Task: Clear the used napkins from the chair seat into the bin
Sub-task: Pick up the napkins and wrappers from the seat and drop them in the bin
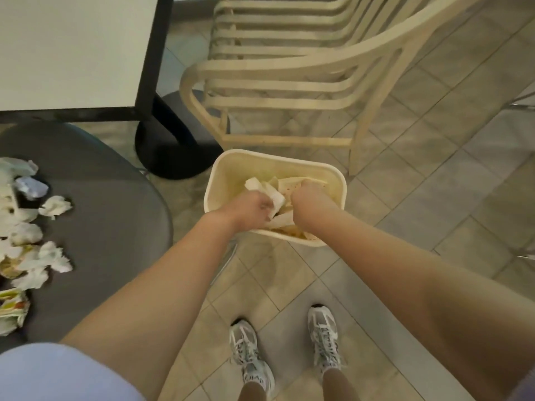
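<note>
Both hands are over the cream bin [228,169], which stands on the tiled floor [434,183] just in front of the person's 2 white shoes [252,351]; the left hand [249,208] is curled closed around a white napkin [269,191], and the paper sticks out past the fingers toward the inside of the bin; the right hand [308,198] is also curled into a fist at the mouth of the bin, knuckles up, but I cannot tell if it has something inside, because the fingers are turned away from the camera; more pale paper [292,183] lies already in the bin under the hands.

At the left there is the dark grey chair seat [110,204], round at its edge; on its left part many crumpled napkins [55,206] remain in a loose heap, together with a small silver-looking wrapper [30,186] and some printed yellow paper [13,305] at the lower end; these are well apart from the bin.

Behind the bin stands a stack of cream plastic chairs [289,82]; at the upper left is a white table top [72,47] with a black edge, on a black post with a round base [173,151].
</note>
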